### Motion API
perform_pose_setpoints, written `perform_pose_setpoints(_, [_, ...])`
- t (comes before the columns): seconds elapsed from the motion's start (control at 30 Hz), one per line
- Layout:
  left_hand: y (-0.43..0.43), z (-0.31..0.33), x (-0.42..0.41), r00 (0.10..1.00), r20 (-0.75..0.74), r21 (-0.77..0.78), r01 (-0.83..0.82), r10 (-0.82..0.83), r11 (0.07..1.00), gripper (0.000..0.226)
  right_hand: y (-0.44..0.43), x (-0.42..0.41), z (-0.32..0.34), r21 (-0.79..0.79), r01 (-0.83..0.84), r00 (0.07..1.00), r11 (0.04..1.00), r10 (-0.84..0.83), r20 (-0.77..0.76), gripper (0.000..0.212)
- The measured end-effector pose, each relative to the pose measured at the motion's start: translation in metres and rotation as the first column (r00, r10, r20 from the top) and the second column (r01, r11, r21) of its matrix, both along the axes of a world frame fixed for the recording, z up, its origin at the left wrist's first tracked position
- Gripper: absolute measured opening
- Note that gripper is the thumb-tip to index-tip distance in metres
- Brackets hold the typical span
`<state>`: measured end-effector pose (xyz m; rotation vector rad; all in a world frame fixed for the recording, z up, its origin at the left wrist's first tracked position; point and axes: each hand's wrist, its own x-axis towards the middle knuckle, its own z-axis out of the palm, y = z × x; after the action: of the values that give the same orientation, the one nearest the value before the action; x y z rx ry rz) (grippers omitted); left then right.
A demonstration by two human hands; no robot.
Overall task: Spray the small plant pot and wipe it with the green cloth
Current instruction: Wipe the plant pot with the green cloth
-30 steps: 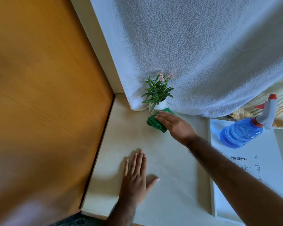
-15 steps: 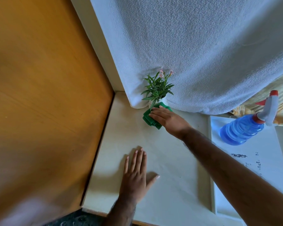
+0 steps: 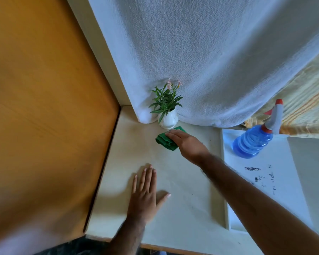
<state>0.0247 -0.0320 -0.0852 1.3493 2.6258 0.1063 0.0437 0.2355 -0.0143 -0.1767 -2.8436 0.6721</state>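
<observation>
Green cloth (image 3: pixel 166 142) sits bunched under the right hand (image 3: pixel 187 144), whose grip presses it flat, just below the small plant pot (image 3: pixel 168 119) near the desk's (image 3: pixel 182 208) back edge. Left hand (image 3: pixel 145 196) lies open, steadying the person. Spray bottle (image 3: pixel 252 142) rests aside.

An orange wooden panel (image 3: pixel 44 107) stands left of the cream tabletop (image 3: pixel 182 208), with a white towel (image 3: pixel 210 61) draped behind.

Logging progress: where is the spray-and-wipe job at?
Spraying looks done: the spray bottle stands aside, untouched. In hand: the right hand presses the green cloth on the table beside the small plant pot, not on it. The left hand rests flat. Whether wiping is finished is unclear.
</observation>
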Motion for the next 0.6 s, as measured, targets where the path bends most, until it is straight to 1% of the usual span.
perform_pose_setpoints(0.07, [0.000, 0.001, -0.001, 1.000, 0.025, -0.012, 0.001, 0.000, 1.000, 0.098, 0.001, 0.024, 0.013, 0.033, 0.025, 0.998, 0.999, -0.023, -0.060, 0.061])
perform_pose_setpoints(0.13, [0.000, 0.002, -0.002, 0.999, 0.049, -0.029, 0.000, 0.002, 1.000, 0.099, 0.006, 0.053, 0.023, 0.041, 0.056, 0.995, 0.998, -0.053, -0.085, 0.061])
perform_pose_setpoints(0.3, [-0.001, 0.004, -0.004, 0.997, 0.076, -0.041, 0.010, -0.006, 0.999, 0.099, 0.026, 0.138, 0.033, 0.030, 0.237, 0.970, 0.971, -0.235, -0.067, 0.063])
perform_pose_setpoints(0.37, [0.000, 0.005, -0.003, 0.997, 0.081, -0.030, 0.013, -0.010, 0.999, 0.097, 0.031, 0.173, 0.032, 0.058, 0.314, 0.947, 0.948, -0.309, -0.084, 0.061])
perform_pose_setpoints(0.43, [0.002, 0.007, -0.001, 0.996, 0.092, -0.036, 0.009, -0.005, 0.999, 0.097, 0.035, 0.207, 0.026, 0.099, 0.356, 0.933, 0.929, -0.349, -0.082, 0.061])
perform_pose_setpoints(0.53, [0.002, 0.007, -0.001, 0.996, 0.092, -0.054, 0.004, 0.002, 0.999, 0.098, 0.037, 0.248, 0.007, 0.156, 0.402, 0.915, 0.902, -0.400, -0.046, 0.066])
perform_pose_setpoints(0.6, [0.002, 0.006, -0.001, 0.996, 0.084, -0.071, 0.000, 0.006, 0.997, 0.098, 0.034, 0.268, -0.006, 0.165, 0.431, 0.900, 0.887, -0.435, -0.011, 0.069])
